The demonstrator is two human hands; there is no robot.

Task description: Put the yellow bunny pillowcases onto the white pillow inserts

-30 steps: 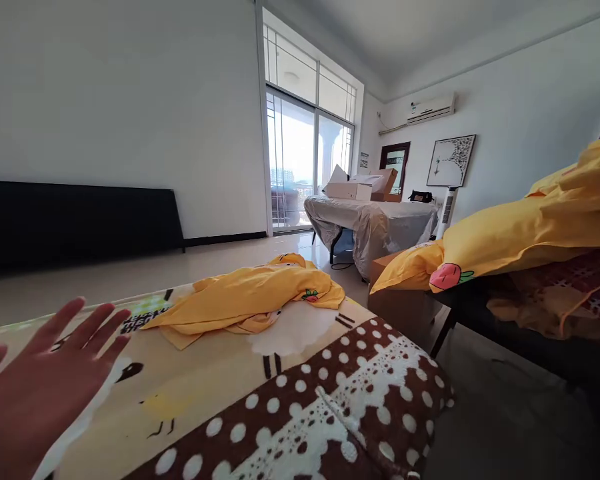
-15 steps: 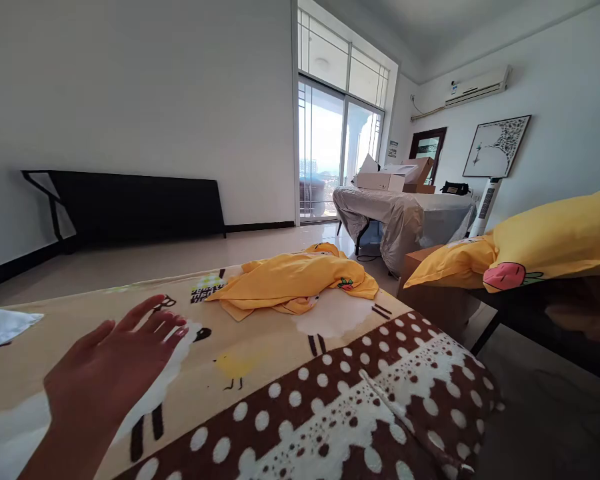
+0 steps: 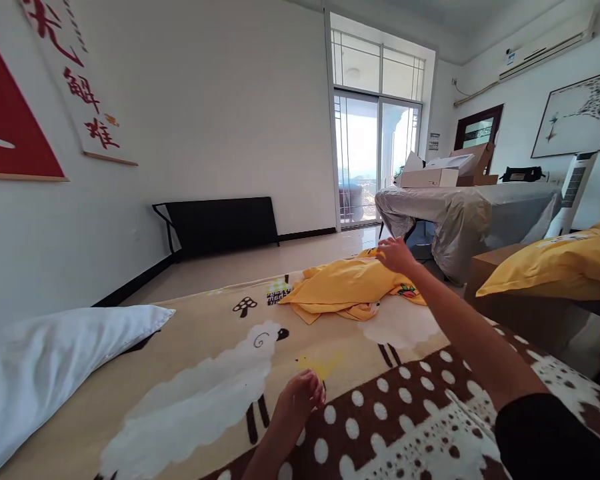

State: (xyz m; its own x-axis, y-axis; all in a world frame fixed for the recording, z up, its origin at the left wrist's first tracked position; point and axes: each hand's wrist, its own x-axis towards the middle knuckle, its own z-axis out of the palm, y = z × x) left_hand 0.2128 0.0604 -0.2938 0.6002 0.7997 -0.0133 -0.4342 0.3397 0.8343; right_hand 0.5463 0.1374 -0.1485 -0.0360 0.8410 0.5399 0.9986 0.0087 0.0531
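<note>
A crumpled yellow cloth (image 3: 340,287) lies on the far part of a beige and brown blanket (image 3: 195,347) printed with sheep and dots. My right hand (image 3: 396,255) is at the cloth's far right side, fingers bent together; what they grip, if anything, is too small to make out. Near the blanket's printed chick, my left hand (image 3: 300,395) has its fingers curled in, and whatever might be inside them is hidden. A white pillow (image 3: 65,353) rests at the left.
At the right a yellow pillow (image 3: 555,267) sits over a cardboard box (image 3: 495,260). Behind stands a plastic-covered table (image 3: 445,203) with boxes. A black folded frame (image 3: 225,223) leans by the wall.
The view has swung left, bringing the white pillow and wall scrolls in. My right hand has come in at the yellow cloth. My left hand has curled its fingers and lies lower.
</note>
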